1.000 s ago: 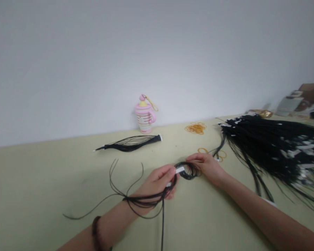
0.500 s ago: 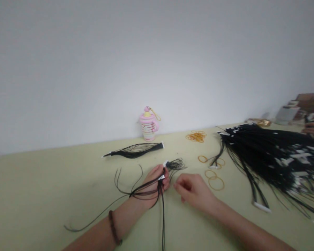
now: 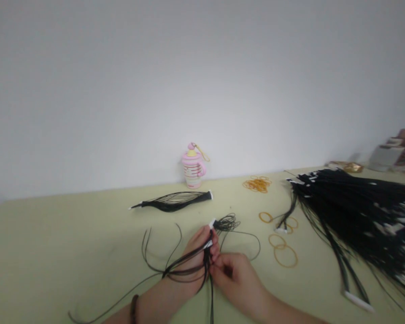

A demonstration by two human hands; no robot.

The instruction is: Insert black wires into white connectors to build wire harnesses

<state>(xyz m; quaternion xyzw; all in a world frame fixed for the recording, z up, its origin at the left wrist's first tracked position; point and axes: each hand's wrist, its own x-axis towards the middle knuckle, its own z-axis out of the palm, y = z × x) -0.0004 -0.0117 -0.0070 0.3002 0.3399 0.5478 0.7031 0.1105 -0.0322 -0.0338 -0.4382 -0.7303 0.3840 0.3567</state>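
Left hand (image 3: pixel 199 252) is closed on a black wire bundle (image 3: pixel 189 266) with white connectors, gripped near the connector end, apparently so the loose strands fan clear. Right hand (image 3: pixel 234 276) is narrowed, pinching strands just below it (tension cannot be judged). The bundle is held above the bench (image 3: pixel 54 256), near loose rubber bands (image 3: pixel 285 256). A second bundle (image 3: pixel 175 201) lies beyond; a large heap of wires (image 3: pixel 357 216) sits well apart at right, seemingly kept clear of the hands.
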